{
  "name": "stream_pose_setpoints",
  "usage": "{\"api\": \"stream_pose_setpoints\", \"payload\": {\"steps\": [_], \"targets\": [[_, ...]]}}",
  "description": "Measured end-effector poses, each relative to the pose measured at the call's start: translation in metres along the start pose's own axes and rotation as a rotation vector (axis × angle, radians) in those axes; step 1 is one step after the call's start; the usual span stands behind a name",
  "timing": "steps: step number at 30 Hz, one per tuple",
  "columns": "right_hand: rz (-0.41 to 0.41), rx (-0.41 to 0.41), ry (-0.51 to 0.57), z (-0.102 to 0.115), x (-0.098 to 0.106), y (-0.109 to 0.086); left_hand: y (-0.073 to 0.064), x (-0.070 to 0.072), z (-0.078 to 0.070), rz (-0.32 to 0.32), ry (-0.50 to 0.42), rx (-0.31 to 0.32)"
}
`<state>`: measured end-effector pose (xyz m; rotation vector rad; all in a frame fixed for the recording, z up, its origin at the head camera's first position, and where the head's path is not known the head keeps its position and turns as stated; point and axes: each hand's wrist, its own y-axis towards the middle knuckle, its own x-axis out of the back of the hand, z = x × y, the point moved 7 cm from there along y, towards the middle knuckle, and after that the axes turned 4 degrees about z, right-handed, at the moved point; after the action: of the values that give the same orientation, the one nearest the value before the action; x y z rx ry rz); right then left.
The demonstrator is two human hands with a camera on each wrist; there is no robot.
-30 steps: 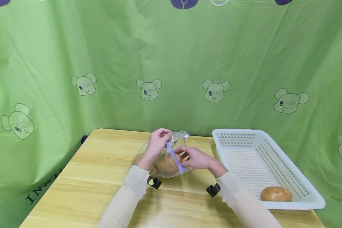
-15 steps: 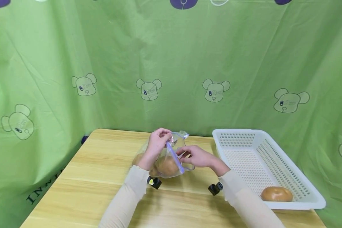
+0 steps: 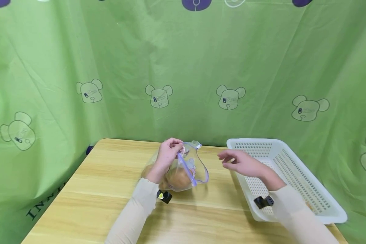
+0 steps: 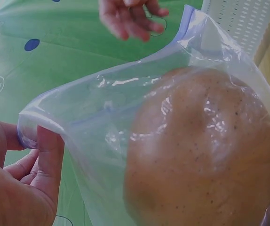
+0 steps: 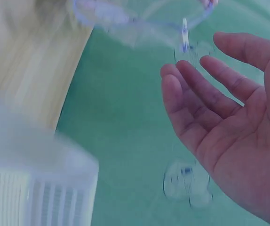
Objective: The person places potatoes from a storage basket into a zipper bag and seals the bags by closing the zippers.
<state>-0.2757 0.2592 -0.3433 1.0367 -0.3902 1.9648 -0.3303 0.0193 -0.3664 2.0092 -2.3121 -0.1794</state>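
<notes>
My left hand (image 3: 167, 154) pinches the rim of a clear zip bag (image 3: 186, 168) with a purple seal, near its far edge. The bag's mouth gapes to the right. Inside lie several potatoes; one large speckled potato (image 4: 196, 146) fills much of the left wrist view through the plastic. My right hand (image 3: 242, 163) hovers over the near-left side of a white basket (image 3: 315, 179), holding nothing, its fingers loosely bent and apart in the right wrist view. A potato (image 3: 309, 205) in the basket is mostly hidden behind my right forearm.
The wooden table (image 3: 103, 189) carries the bag and the basket, which stands at the right edge. A green curtain (image 3: 189, 61) with bear prints hangs behind and at both sides.
My right hand has left the bag's mouth and moved right, over the basket's edge; the sleeve now covers most of the potato there. My left hand keeps its pinch.
</notes>
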Motion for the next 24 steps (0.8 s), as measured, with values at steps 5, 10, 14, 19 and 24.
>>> {"api": "stream_pose_setpoints", "payload": {"steps": [5, 10, 14, 19, 24], "targets": [[-0.063, -0.034, -0.068, -0.014, 0.022, -0.034, 0.000, 0.001, 0.000, 0.006, 0.006, -0.004], [-0.101, -0.038, -0.134, -0.035, 0.034, -0.064, -0.001, 0.002, -0.002, 0.009, 0.007, -0.004], [-0.113, -0.053, -0.160, -0.053, 0.039, -0.085, 0.000, 0.002, 0.000, 0.011, 0.004, -0.014], [-0.121, -0.088, -0.187, -0.070, 0.046, -0.107, 0.001, 0.002, 0.000, 0.014, 0.002, -0.031], [-0.117, -0.125, -0.202, -0.082, 0.052, -0.122, 0.002, 0.002, 0.001, 0.012, 0.006, -0.033]]}}
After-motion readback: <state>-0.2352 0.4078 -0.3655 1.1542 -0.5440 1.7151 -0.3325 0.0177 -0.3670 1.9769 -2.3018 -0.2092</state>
